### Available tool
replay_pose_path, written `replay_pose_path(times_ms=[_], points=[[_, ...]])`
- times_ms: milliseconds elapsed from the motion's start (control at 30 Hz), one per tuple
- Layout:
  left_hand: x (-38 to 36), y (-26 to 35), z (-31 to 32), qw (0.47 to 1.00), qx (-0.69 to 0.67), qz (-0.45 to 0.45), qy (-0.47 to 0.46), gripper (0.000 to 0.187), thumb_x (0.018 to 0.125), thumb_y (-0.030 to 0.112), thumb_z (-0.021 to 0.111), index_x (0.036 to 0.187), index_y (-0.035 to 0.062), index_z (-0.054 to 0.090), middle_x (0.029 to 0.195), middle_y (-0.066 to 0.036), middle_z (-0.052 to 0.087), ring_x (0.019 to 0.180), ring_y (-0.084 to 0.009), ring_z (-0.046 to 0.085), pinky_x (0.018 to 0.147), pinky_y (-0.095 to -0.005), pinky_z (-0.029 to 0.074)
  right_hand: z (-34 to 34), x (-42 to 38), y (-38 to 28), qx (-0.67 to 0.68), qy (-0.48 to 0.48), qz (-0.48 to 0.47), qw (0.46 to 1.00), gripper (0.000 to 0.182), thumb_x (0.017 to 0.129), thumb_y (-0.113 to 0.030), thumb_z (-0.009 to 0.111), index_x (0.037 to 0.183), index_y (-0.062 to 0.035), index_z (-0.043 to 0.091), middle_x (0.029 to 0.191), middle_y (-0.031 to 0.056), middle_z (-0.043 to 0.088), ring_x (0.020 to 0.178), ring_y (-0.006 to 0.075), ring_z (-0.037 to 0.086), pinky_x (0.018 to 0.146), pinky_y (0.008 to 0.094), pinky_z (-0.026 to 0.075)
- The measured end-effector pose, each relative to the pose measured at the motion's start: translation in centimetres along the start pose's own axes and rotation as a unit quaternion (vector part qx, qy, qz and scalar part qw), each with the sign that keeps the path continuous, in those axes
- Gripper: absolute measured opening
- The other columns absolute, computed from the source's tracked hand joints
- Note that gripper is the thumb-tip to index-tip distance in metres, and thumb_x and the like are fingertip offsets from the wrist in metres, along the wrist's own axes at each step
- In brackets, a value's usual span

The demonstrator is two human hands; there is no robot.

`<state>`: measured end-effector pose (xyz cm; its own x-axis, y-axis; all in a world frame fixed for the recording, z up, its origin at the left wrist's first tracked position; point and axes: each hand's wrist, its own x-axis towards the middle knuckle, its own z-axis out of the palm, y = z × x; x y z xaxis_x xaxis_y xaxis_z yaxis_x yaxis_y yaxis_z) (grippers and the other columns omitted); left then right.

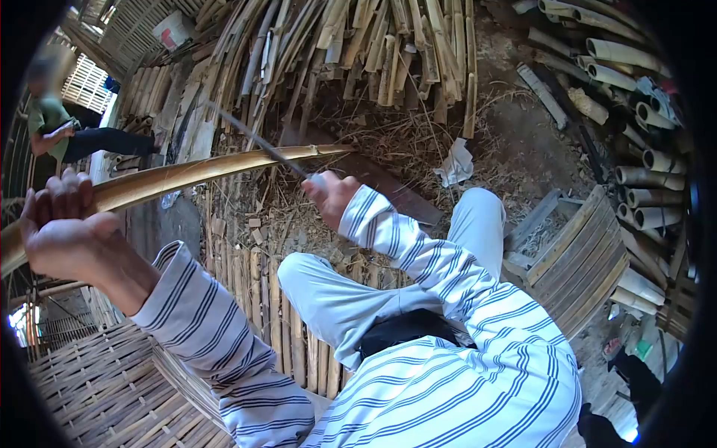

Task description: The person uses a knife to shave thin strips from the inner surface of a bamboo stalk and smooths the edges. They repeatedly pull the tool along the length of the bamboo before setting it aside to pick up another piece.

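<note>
A long split bamboo strip (194, 173) runs from the left edge to the middle of the view, its pale hollow side showing. My left hand (71, 228) is wrapped round its near end, palm turned up. In my right hand (331, 198) is the handle of a long thin knife (258, 140), the fingers closed on it. The blade slants up to the left and crosses over the strip near its far end. Fibre shavings (403, 145) lie on the ground beyond the strip.
A large heap of split bamboo (381, 45) lies ahead. Cut bamboo tubes (657, 179) are stacked at right, near a slatted wooden stool (575, 261). Woven bamboo matting (97, 381) is at lower left. Another person (56, 131) sits at far left. A crumpled white scrap (455, 163) lies on the ground.
</note>
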<state>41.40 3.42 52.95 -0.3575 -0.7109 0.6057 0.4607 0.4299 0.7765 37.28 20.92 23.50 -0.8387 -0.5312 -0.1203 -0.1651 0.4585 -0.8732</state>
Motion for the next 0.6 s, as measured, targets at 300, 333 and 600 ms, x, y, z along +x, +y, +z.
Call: replay_pose_path(times_ms=[300,333,600], points=[[-2.3,0.5,1.8,0.976,0.038,-0.005,0.216,0.029,0.084,0.013,0.043,0.062,0.0127,0.024,0.054,-0.003,0.026,0.046,-0.0139,0.031,0.045,-0.0258,0.035,2.9,0.9,3.8,0.074,0.013,0.074,0.994,0.052,0.093,-0.051,0.038,0.096,-0.0027,0.058,0.079,0.0271,0.063,0.082,0.0425,0.063,0.068,0.0515,0.052],[-2.3,0.4,1.5,0.983,0.038,0.002,0.178,0.028,0.085,0.014,0.041,0.063,0.0124,0.025,0.054,-0.002,0.026,0.046,-0.0138,0.032,0.046,-0.0257,0.037,3.3,0.5,3.0,0.077,0.036,0.014,0.996,0.051,0.093,-0.051,0.039,0.096,-0.003,0.058,0.076,0.025,0.063,0.078,0.0422,0.063,0.064,0.0503,0.052],[-2.0,0.7,1.5,0.988,-0.006,-0.043,0.15,0.03,0.088,0.017,0.041,0.061,0.0121,0.027,0.054,-0.001,0.029,0.047,-0.0136,0.035,0.044,-0.0223,0.033,5.2,2.7,8.7,-0.02,0.047,0.124,0.991,0.05,0.091,-0.053,0.044,0.1,-0.0064,0.058,0.083,0.0251,0.063,0.081,0.0432,0.062,0.069,0.0506,0.051]])
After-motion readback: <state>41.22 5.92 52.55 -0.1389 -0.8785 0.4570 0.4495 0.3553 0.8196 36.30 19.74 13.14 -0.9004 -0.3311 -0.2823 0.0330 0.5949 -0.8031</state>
